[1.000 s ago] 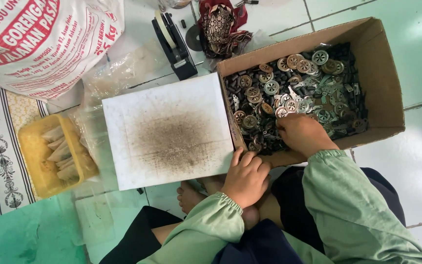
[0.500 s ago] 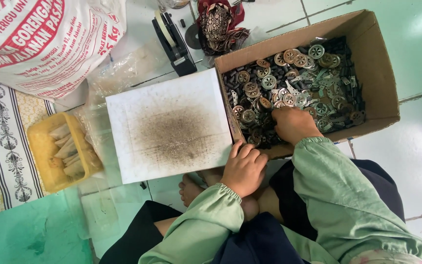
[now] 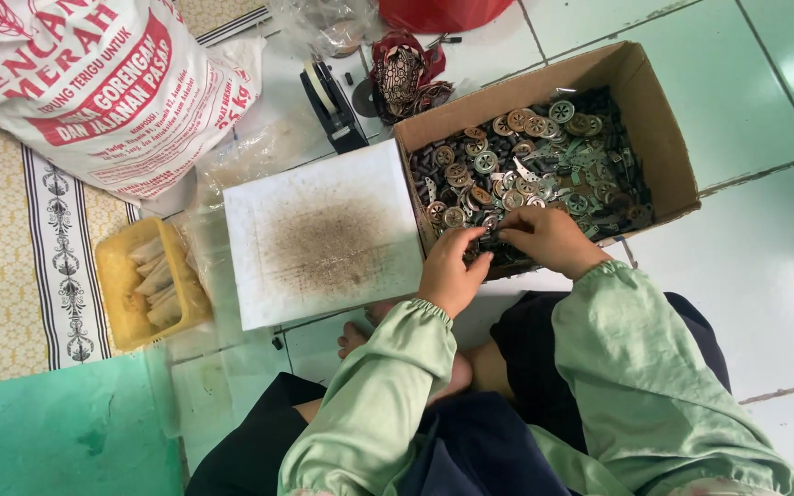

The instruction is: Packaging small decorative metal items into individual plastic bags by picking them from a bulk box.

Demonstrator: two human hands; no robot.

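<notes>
At the far left a patterned mat [image 3: 11, 266] is lying on the floor, and a big white sack with red print [image 3: 94, 83] is slumping across its top edge, cut off by the frame. Beside them a yellow tray [image 3: 117, 285] is holding pale folded pieces under clear plastic, too blurred to identify. A white board with a dark smudge at its centre [image 3: 323, 234] is lying next to it, its right edge touching the cardboard box [image 3: 663, 138]. Behind the board a black tape dispenser [image 3: 333, 106] is standing near a bundle of dark red cloth [image 3: 406, 78].

The left hand [image 3: 452, 271] is reaching over the near wall of the box, fingers [image 3: 461, 241] curling inward and pinching at something small. The right hand [image 3: 549, 239] is meeting it just beside, fingertips bent down into the heap of small metal parts [image 3: 526, 161], round toothed discs mixed with dark bits. Both sets of fingers are nearly closed, touching the near edge of the heap; whatever piece they are gripping is hidden between them, so I cannot tell which one it is. Pale green sleeves [image 3: 618, 367] are covering both arms, and the box's near wall is partly hidden behind the hands.
</notes>
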